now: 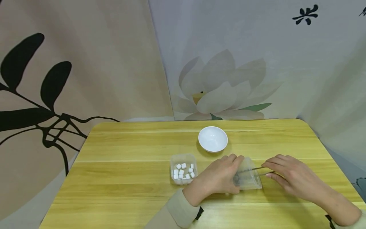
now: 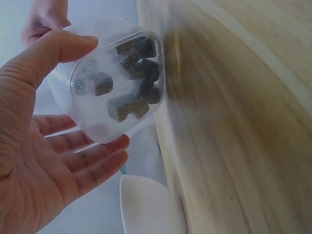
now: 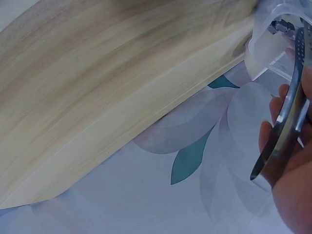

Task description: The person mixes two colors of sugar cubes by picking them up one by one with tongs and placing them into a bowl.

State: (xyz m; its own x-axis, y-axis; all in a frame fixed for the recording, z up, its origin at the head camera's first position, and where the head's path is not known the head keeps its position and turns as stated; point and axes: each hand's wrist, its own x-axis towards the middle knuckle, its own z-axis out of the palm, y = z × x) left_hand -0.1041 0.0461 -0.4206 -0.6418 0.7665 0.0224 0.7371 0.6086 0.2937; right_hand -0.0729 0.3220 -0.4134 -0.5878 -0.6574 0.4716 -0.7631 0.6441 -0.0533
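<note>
My left hand grips a clear plastic container, which lies tipped with its mouth toward the right. In the left wrist view several dark, block-like chunks show through its base, with my thumb on one side and fingers on the other. My right hand holds metal tongs, and their tips reach into the container's mouth. Whether the tips touch a chunk cannot be made out.
Left of my left hand stands a clear plastic box with several small white cubes. A white bowl sits farther back on the wooden table. Behind the table hangs a printed curtain.
</note>
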